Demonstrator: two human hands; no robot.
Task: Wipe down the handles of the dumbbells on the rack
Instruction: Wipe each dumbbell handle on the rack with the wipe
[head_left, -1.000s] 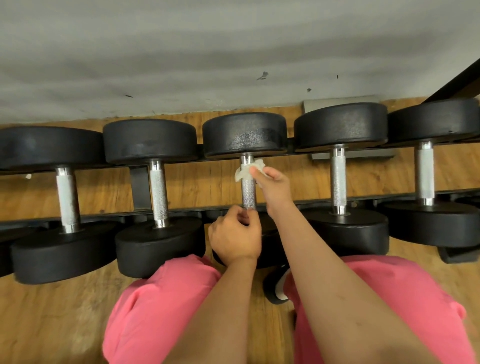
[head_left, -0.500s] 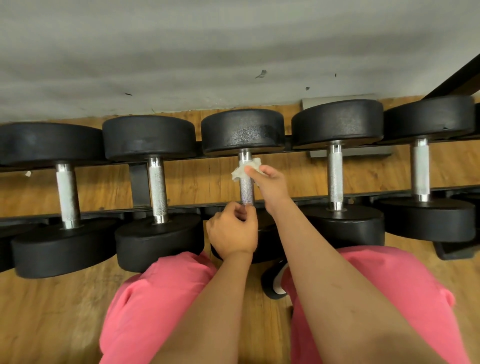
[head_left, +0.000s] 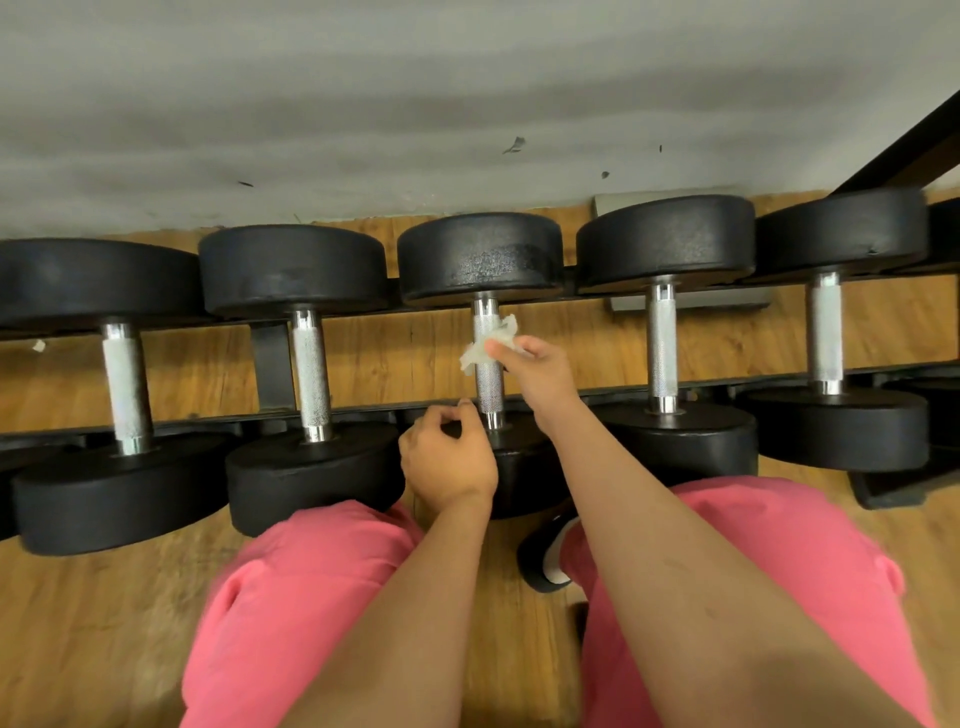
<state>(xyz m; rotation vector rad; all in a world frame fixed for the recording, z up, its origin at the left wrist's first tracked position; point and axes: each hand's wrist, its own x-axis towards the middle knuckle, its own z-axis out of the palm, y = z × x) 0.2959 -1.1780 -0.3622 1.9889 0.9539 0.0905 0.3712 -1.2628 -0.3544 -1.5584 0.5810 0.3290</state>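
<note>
Left hand (head_left: 447, 457) hangs at the rack's (head_left: 270, 364) near rail, fingers loosely curled, gripping nothing, just beside the near end of the middle dumbbell's handle (head_left: 489, 387). Right hand (head_left: 540, 374) pinches a crumpled white wipe (head_left: 488, 345) against that handle's far half. Assessment: one handle in progress, near half outstanding. State of the four neighbouring handles cannot be determined.
</note>
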